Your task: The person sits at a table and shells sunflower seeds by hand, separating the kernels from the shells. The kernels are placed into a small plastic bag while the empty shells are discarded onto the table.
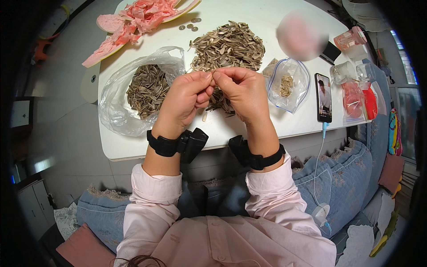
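Observation:
My left hand (pixel 186 96) and my right hand (pixel 245 91) meet fingertip to fingertip above the white table (pixel 133 147). Between their thumbs and forefingers a small sunflower seed (pixel 212 75) is pinched, mostly hidden by the fingertips. Behind and beneath the hands spreads a heap of sunflower seed hulls (pixel 230 46). To the left, an opened clear plastic bag (pixel 115 113) holds whole striped sunflower seeds (pixel 148 88). On the right, an open zip bag (pixel 293 101) contains pale shelled kernels (pixel 286 86). One pale kernel (pixel 204 116) lies near the table's front edge.
Pink foam-lined paper packaging (pixel 133 25) and several coins (pixel 190 26) are at the back. Toward the right lie a phone (pixel 323 96) on a charging cable (pixel 315 173), glass cups (pixel 343 71) and a bagged pink item (pixel 353 100). A blue sofa (pixel 347 170) borders the table.

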Available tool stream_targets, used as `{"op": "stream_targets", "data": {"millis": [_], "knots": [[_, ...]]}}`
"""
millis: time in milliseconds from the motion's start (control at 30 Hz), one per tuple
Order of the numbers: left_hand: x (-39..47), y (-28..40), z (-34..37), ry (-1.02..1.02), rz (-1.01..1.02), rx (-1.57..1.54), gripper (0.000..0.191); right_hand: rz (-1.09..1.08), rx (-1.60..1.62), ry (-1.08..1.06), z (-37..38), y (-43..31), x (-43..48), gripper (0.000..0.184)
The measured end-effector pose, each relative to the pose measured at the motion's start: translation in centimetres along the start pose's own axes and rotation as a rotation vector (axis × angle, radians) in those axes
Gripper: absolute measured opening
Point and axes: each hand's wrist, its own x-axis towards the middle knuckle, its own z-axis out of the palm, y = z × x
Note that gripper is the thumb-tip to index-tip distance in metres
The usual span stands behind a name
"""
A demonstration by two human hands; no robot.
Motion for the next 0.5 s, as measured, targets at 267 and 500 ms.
{"op": "stream_targets", "data": {"millis": [267,500], "knots": [[0.02,0.14,-0.19,-0.058,-0.048,-0.072,0.018,-0.005,0.040,-0.044,-0.15,-0.10,0.03,0.013],[-0.10,0.19,0.21,0.015,-0.020,-0.030,0.018,0.013,-0.024,-0.040,-0.31,-0.24,-0.03,0.013]]}}
